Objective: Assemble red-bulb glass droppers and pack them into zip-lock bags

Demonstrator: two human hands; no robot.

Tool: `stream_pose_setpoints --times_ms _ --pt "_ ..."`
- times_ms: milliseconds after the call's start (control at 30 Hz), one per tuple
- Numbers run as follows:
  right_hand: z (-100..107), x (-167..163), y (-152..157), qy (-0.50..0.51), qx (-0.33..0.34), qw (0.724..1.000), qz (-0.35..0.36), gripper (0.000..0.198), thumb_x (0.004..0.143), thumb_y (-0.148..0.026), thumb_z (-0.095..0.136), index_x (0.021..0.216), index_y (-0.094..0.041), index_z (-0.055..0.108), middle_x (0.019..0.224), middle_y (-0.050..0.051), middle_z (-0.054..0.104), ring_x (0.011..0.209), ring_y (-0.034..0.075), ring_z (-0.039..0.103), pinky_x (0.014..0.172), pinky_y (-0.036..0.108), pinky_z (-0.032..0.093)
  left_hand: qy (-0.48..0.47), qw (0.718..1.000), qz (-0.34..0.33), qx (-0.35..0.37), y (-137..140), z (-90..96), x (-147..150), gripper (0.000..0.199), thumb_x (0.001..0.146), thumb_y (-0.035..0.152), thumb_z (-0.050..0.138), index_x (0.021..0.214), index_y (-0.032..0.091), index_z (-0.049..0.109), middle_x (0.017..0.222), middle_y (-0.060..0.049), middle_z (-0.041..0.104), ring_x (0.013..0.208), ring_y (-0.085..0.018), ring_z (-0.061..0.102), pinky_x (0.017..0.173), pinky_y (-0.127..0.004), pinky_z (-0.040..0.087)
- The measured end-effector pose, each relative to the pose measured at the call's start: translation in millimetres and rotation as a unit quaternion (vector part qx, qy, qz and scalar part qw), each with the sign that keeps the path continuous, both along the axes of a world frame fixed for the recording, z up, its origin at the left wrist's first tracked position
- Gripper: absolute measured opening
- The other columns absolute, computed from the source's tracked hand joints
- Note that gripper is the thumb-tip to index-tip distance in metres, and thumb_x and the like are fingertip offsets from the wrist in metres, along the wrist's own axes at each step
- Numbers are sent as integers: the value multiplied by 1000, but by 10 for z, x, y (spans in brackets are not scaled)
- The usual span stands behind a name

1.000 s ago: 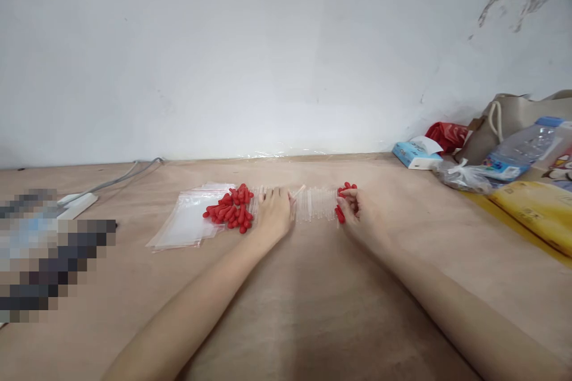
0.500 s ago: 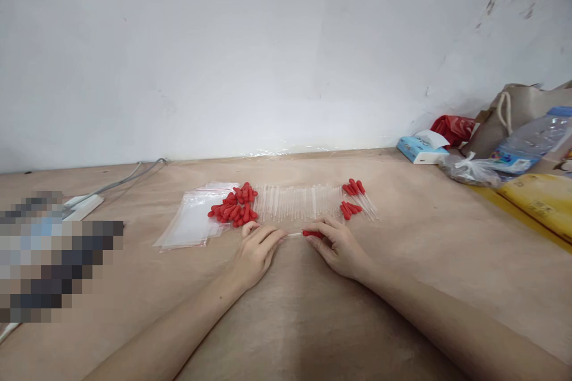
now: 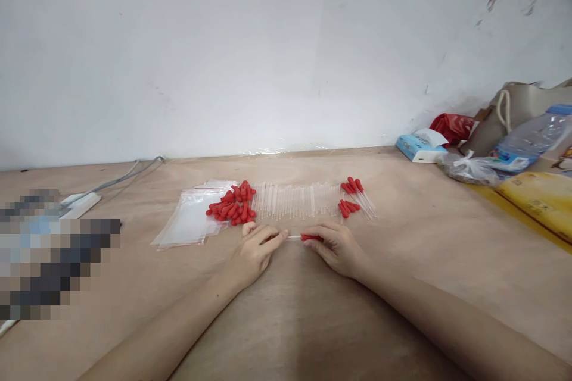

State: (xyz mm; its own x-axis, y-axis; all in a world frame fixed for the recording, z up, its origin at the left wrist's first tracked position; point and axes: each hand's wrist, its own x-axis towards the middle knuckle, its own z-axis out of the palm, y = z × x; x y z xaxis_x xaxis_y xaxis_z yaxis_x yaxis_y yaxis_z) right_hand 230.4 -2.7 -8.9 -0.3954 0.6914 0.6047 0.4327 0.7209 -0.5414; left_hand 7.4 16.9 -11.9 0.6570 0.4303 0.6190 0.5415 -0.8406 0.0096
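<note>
Low over the table, my left hand (image 3: 259,249) pinches one end of a thin clear dropper tube (image 3: 294,237). My right hand (image 3: 337,247) is closed on a red rubber dropper bulb (image 3: 310,237), which meets the tube's other end; how far the tube sits inside is hidden. Just beyond my hands lies a row of bare clear tubes (image 3: 297,199). A pile of loose red bulbs (image 3: 232,205) is at its left end. Several tubes with red bulbs on them (image 3: 357,186) lie at the right end.
Clear zip bags (image 3: 187,217) are stacked left of the bulbs. A grey cable (image 3: 120,180) runs to a white power strip at the left, near a blurred patch. Tissues (image 3: 420,149), a knotted plastic bag (image 3: 469,169), a bottle (image 3: 536,137) and a yellow packet (image 3: 536,199) stand at the right.
My left fingers have shifted slightly along the tube and the thumb shows more. The right hand keeps hold of the red bulb. The whole view has shifted a little.
</note>
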Motion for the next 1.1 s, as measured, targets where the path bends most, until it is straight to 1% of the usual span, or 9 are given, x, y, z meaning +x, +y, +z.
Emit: stream_pose_setpoints --times_ms 133,300,433,600,767,1000,1100 --pt "-36 3 9 -2 11 1000 6 15 84 -23 47 91 -19 60 80 3 64 73 12 57 66 23 46 6 1000 -27 -7 14 -4 -12 36 85 5 35 113 21 51 87 -4 62 74 -14 52 71 -31 28" --pt "-29 5 2 -13 30 999 26 17 85 -24 44 93 -20 59 82 5 64 74 13 58 66 25 47 19 999 -36 -20 -6 37 -9 35 86 6 34 114 21 50 87 -4 62 74 -14 52 67 -30 28" --pt "-22 2 -5 -33 44 998 32 16 85 -23 45 92 -19 59 79 5 63 71 13 57 63 24 47 24 999 -33 -17 -16 54 2 35 87 7 32 112 21 52 85 -5 62 72 -14 52 66 -30 29" --pt "-23 0 3 -80 52 995 42 16 85 -23 44 92 -19 58 81 6 62 74 14 57 66 26 46 32 999 -27 -16 -32 57 20 35 86 8 31 109 20 55 84 -5 63 72 -14 53 65 -29 32" --pt "-28 -18 51 -98 52 993 40 15 85 -21 44 91 -18 57 79 6 61 72 15 56 65 26 46 12 1000 -22 -3 -38 42 45 31 84 6 35 105 18 55 85 -5 63 73 -15 54 65 -30 33" --pt "-26 -45 94 -123 75 988 58 18 85 -20 42 95 -17 57 81 8 60 75 16 56 67 29 47 10 1000 -12 -20 -43 39 58 30 86 10 34 102 19 58 86 -6 64 76 -15 56 67 -30 35" --pt "-9 -24 108 -106 70 990 60 22 86 -21 42 101 -19 57 83 7 61 76 16 57 66 29 47 1 999 -2 -39 -49 17 63 29 87 11 35 103 19 58 86 -6 64 76 -15 56 68 -30 35"
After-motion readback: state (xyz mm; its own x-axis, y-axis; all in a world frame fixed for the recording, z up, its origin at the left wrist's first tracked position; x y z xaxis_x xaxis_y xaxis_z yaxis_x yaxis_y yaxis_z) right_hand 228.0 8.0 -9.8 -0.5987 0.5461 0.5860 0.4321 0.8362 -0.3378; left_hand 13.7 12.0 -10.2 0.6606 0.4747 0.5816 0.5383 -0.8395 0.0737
